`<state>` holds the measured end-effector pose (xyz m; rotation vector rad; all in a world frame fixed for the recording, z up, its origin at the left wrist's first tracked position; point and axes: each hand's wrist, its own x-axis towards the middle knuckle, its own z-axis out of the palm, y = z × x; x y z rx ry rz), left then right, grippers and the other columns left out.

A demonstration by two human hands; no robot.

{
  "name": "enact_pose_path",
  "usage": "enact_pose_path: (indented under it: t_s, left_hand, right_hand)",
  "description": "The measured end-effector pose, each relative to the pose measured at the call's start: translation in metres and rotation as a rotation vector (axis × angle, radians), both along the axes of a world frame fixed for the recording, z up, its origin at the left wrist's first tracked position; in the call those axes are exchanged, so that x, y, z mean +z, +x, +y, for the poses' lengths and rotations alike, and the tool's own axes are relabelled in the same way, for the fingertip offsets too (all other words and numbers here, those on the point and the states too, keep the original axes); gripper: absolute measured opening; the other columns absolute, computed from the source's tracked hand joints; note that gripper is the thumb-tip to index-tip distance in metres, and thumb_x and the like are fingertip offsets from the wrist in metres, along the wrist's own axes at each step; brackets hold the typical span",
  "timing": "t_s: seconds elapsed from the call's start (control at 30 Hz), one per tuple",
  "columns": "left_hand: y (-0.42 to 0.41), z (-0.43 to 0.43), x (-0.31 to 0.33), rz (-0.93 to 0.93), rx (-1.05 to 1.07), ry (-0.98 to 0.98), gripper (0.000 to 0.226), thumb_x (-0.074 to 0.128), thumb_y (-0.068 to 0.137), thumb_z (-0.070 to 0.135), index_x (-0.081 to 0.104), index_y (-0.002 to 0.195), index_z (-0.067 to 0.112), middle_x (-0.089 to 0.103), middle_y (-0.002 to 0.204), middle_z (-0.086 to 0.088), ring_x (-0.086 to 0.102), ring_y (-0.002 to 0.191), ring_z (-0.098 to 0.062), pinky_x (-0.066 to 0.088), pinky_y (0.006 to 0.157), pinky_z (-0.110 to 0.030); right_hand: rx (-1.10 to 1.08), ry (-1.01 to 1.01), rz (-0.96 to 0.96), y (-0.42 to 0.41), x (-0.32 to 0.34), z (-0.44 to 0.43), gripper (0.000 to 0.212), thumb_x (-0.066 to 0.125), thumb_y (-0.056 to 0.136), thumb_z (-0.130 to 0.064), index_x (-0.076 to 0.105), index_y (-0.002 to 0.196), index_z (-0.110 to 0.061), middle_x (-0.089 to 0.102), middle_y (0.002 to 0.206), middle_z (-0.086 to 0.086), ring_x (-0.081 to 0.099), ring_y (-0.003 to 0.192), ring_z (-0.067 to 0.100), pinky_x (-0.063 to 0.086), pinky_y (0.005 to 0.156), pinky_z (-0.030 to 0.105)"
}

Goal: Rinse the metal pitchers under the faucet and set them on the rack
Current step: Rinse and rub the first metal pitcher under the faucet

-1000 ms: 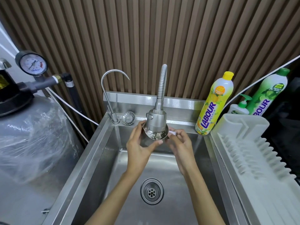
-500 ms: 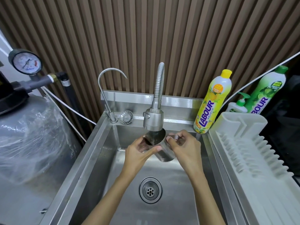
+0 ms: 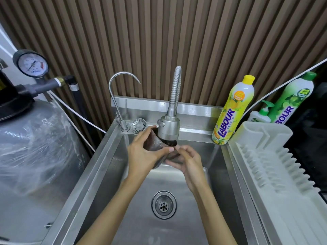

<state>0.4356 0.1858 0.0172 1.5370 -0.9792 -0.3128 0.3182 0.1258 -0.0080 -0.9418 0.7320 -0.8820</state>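
Brown vertical slats cover the far wall behind one stainless sink [image 3: 123, 200], which has a single round drain [image 3: 164, 204] in its floor. Two taps rise from the far ledge: one thin gooseneck tap [image 3: 116, 96] on the left and one flexible-hose faucet [image 3: 169, 128] ending in a broad spray head. One loose strainer disc [image 3: 138, 125] leans between them.

One metal pitcher [image 3: 155, 147] is in view, held above the basin right under the spray head, well above the drain. It tilts with its flared mouth up and towards the far side, and the spray head hides part of its rim. Its wall looks dull and brownish with reflections, its inside is dark, and no handle shows.

Both hands hold it. The left hand [image 3: 141, 156] wraps fingers and thumb round its rim and side; the right hand [image 3: 187, 160] curls its fingers against the lower wall near the base.

On the right stand two LABOUR bottles, one yellow [image 3: 231, 114] and one green [image 3: 293, 99], one pump bottle [image 3: 261, 114] between them, and one white dish rack [image 3: 276, 165]. On the left are one pressure gauge [image 3: 32, 64] and one plastic-wrapped tank [image 3: 35, 147].
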Motion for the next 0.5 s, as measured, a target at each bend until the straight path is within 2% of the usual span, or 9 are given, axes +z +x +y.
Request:
enact_pose_path:
  t_s: [0.07,0.13,0.17,0.23,0.33,0.37,0.43,0.5]
  left_hand:
    - [0.000,0.002,-0.002,-0.076,0.061,0.091,0.075,0.071,0.039,0.066,0.067,0.101,0.025,0.067,0.094,0.013,0.059,0.088,-0.001,0.037,0.074,0.002]
    - [0.000,0.005,-0.002,-0.104,0.067,0.156,0.059,0.075,0.042,0.068,0.068,0.087,0.031,0.067,0.079,0.012,0.061,0.076,-0.002,0.043,0.069,-0.005]
    - [0.000,0.006,-0.003,-0.080,0.046,0.168,0.048,0.078,0.044,0.065,0.068,0.081,0.036,0.069,0.073,0.013,0.063,0.073,0.000,0.046,0.068,-0.007]
    - [-0.001,0.006,-0.006,0.088,-0.059,0.148,0.038,0.084,0.047,0.051,0.066,0.078,0.040,0.071,0.068,0.018,0.065,0.071,0.006,0.047,0.067,-0.005]
    - [-0.002,0.000,-0.020,0.387,-0.234,0.097,0.040,0.084,0.060,0.010,0.067,0.091,0.028,0.073,0.080,0.018,0.066,0.082,0.002,0.050,0.076,-0.008]
    - [-0.003,-0.002,-0.025,0.425,-0.265,0.090,0.044,0.081,0.061,0.005,0.066,0.096,0.027,0.073,0.086,0.018,0.066,0.088,0.002,0.051,0.080,-0.011]
    - [-0.006,-0.006,-0.030,0.461,-0.299,0.060,0.050,0.078,0.063,0.001,0.063,0.101,0.029,0.072,0.092,0.020,0.065,0.095,0.003,0.049,0.081,-0.011]
    - [-0.008,-0.009,-0.032,0.474,-0.310,0.005,0.053,0.075,0.066,-0.006,0.060,0.104,0.028,0.072,0.094,0.020,0.064,0.097,0.005,0.048,0.079,-0.009]
  right_hand:
    - [-0.007,0.009,0.088,-0.003,0.002,0.004,0.011,0.056,0.090,-0.010,0.053,0.082,-0.003,0.066,0.074,0.012,0.064,0.077,0.030,0.060,0.067,0.041]
    - [-0.040,-0.014,0.186,-0.008,0.008,0.004,0.012,0.058,0.090,-0.010,0.054,0.081,-0.003,0.066,0.076,0.013,0.066,0.072,0.026,0.060,0.057,0.036]
    - [-0.065,-0.041,0.239,-0.011,0.012,0.004,0.015,0.059,0.089,-0.010,0.053,0.078,-0.003,0.066,0.076,0.012,0.067,0.070,0.023,0.059,0.055,0.034]
    - [-0.126,-0.133,0.363,-0.017,0.017,0.000,0.020,0.064,0.085,-0.010,0.051,0.069,-0.007,0.066,0.074,0.011,0.067,0.066,0.020,0.059,0.052,0.033]
    - [-0.229,-0.352,0.528,-0.021,0.021,-0.005,0.026,0.069,0.078,-0.012,0.050,0.060,-0.016,0.071,0.076,0.002,0.068,0.073,0.020,0.059,0.068,0.041]
    - [-0.246,-0.408,0.541,-0.021,0.022,-0.006,0.027,0.069,0.077,-0.012,0.049,0.060,-0.018,0.073,0.081,0.000,0.069,0.078,0.020,0.057,0.075,0.043]
    - [-0.257,-0.473,0.516,-0.020,0.025,-0.005,0.026,0.068,0.078,-0.008,0.050,0.063,-0.018,0.073,0.092,-0.004,0.069,0.085,0.014,0.054,0.082,0.035]
    - [-0.246,-0.487,0.445,-0.017,0.028,-0.005,0.023,0.065,0.082,-0.004,0.051,0.068,-0.015,0.070,0.099,-0.009,0.065,0.092,0.003,0.049,0.084,0.019]
